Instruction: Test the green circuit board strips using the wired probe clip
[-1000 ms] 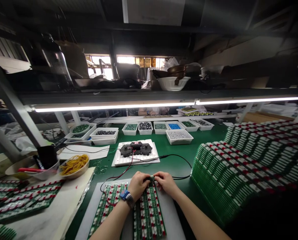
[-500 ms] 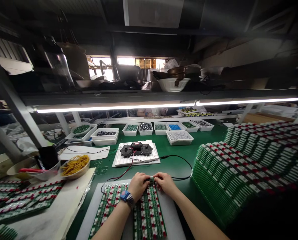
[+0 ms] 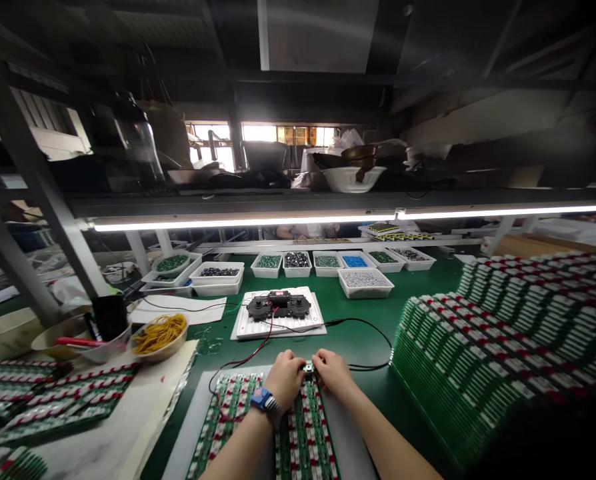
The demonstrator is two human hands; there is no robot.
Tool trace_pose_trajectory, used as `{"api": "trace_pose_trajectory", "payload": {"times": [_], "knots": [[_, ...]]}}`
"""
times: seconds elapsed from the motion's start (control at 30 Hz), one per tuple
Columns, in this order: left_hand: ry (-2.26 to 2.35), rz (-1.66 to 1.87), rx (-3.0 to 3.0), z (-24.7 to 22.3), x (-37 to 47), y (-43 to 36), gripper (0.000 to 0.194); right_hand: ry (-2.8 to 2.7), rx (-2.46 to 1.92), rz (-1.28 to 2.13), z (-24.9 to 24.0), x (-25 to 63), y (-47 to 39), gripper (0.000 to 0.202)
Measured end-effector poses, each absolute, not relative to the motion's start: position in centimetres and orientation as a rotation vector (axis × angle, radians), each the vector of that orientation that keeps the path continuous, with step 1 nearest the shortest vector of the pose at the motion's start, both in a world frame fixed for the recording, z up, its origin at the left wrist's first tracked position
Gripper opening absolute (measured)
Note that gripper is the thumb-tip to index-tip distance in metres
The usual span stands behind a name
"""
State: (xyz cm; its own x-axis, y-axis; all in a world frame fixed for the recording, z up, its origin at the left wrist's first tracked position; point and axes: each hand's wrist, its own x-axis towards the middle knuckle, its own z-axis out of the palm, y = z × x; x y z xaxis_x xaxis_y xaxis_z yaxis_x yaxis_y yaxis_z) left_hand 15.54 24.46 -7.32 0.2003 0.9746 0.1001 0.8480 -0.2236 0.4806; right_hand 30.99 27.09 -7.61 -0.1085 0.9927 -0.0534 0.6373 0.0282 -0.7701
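My left hand (image 3: 287, 379), with a blue wrist strap (image 3: 265, 400), is closed in a pinch at the far end of a green circuit board panel (image 3: 308, 433). Facing it, my right hand (image 3: 333, 375) pinches from the other side. Between the fingertips sits a small electronic part (image 3: 309, 368), pale with a dark centre, too small to name exactly. Rows of white and red components cover the panel. A second such panel (image 3: 228, 417) lies to the left, partly behind my left forearm. Both panels rest on a light grey board (image 3: 181, 443).
Tall stacks of circuit boards (image 3: 438, 360) stand at right. Ahead, a black device (image 3: 279, 305) with wires lies on a white tray (image 3: 241, 325). White bins of small parts (image 3: 365, 283) line the back. A bowl of yellow rubber bands (image 3: 161, 333) is at left. A person's arm shows beyond.
The view has tilted slightly, so everything sits lower and further right. My hands stay at the panel's far end; the small part between the fingertips now shows more clearly.
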Motion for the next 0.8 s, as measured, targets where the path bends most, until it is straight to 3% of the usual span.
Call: {"api": "trace_pose_trajectory", "payload": {"times": [0.8], "knots": [[1.734,0.569,2.129,-7.51,15.36,24.28,0.024,-1.841,-1.808,0.571,-7.79,29.96,26.28,0.016]]}}
